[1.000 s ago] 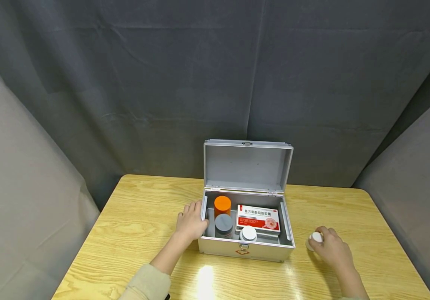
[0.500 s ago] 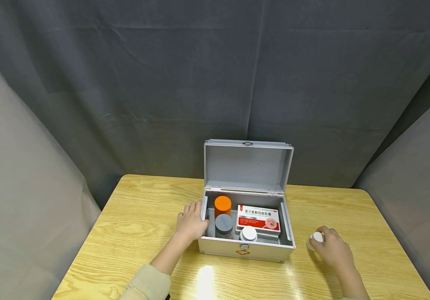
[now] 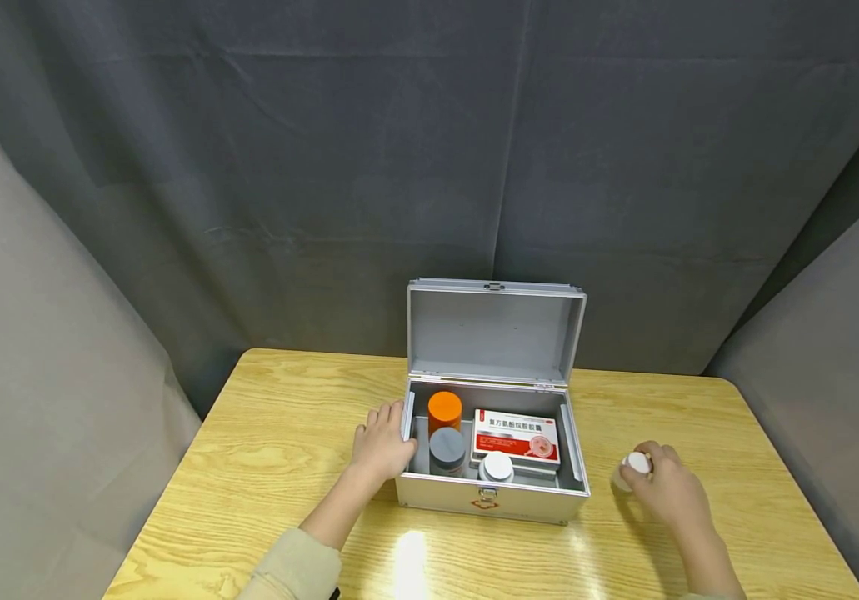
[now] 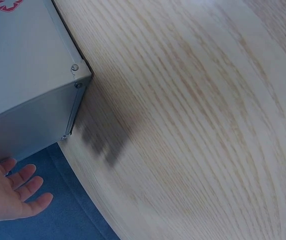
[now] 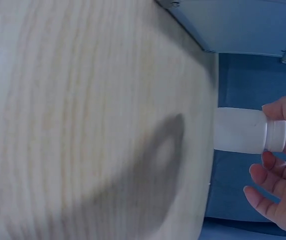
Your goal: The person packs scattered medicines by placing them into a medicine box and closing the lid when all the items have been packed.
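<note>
My right hand (image 3: 671, 493) pinches a white pill bottle (image 3: 630, 472) by its cap, right of the silver medicine case (image 3: 429, 493). The right wrist view shows the bottle (image 5: 240, 131) upright, thumb and fingertips at its cap; whether its base touches the table is unclear. My left hand (image 3: 382, 446) rests at the case's left wall, thumb over the rim. In the left wrist view its fingers (image 4: 29, 187) are loosely extended. Inside the case are an orange-capped bottle (image 3: 445, 408), a grey-capped bottle (image 3: 447, 450), a white-capped bottle (image 3: 497, 467) and a red-and-white medicine box (image 3: 516, 435).
The case's lid (image 3: 495, 333) stands raised at the back. Underneath lies a wooden table (image 3: 309, 408), its far edge against a dark grey curtain (image 3: 339, 183). Paler cloth hangs at both sides.
My right hand and the pill bottle have moved slightly upward in the head view. The left hand and the case have stayed in place.
</note>
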Demonstrator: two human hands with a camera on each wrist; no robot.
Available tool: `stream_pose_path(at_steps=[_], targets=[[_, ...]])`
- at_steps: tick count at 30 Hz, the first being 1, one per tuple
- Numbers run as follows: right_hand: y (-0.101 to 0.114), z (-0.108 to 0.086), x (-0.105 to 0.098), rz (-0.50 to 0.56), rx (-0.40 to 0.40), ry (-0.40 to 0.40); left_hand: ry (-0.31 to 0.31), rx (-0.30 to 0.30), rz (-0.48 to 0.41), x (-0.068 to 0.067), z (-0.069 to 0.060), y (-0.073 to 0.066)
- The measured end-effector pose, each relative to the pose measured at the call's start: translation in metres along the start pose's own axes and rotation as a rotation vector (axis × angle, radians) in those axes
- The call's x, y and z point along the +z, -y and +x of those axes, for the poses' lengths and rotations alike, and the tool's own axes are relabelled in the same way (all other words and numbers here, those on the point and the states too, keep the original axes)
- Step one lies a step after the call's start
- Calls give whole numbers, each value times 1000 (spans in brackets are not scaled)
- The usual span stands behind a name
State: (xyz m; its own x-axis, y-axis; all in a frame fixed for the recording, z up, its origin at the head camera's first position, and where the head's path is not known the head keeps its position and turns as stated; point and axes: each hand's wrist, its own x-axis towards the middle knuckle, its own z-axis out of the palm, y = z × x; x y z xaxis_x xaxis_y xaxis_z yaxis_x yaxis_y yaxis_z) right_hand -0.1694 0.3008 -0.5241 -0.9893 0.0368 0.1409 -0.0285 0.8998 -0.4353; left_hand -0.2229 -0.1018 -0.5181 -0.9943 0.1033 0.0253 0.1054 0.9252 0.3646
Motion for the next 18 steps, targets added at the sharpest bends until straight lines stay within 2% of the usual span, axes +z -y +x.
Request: stream_pose_path(at_steps=[12,18], targets=[[18,4,-16,-3,-32,-73,-2,-1,1,1,1,0],[29,6,-23,13,-91,-157,-3,0,7,2,1,0]])
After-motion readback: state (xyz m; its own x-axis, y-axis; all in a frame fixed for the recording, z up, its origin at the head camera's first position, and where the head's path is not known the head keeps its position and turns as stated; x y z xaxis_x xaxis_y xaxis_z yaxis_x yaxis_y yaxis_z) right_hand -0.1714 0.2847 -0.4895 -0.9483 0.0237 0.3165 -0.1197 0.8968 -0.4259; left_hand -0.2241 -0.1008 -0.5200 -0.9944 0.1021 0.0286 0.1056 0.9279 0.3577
